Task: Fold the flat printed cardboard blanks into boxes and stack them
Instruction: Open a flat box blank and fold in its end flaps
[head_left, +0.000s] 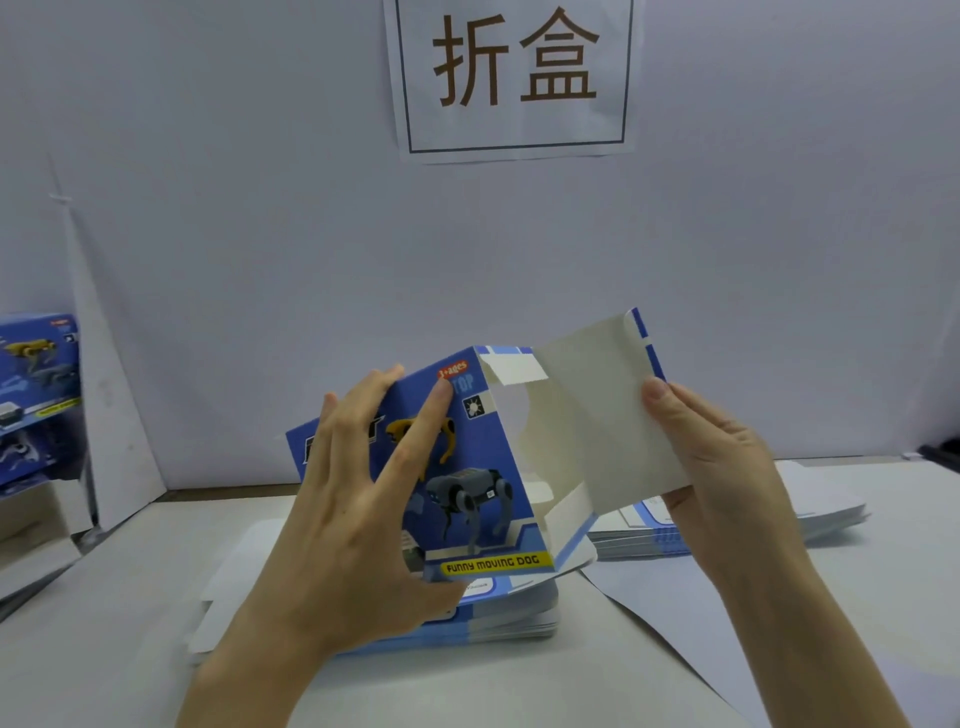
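Observation:
A blue printed cardboard box (483, 467) with robot dogs and the words "FUNNY MOVING DOG" is held half-formed above the table, its right end open. My left hand (358, 509) lies on its printed front, fingers spread and straight. My right hand (722, 467) grips the large white end flap (597, 415), thumb on the flap's inner side. Under the box lies a pile of flat blanks (509, 613). A second pile of flat blanks (649, 535) lies at the right, partly hidden by my right hand.
Folded boxes (36, 384) stand stacked at the far left beside a white partition. A white wall with a paper sign (514, 78) closes the back. A white sheet (675, 623) covers the table (104, 597) at the right. A dark object (940, 457) sits at the right edge.

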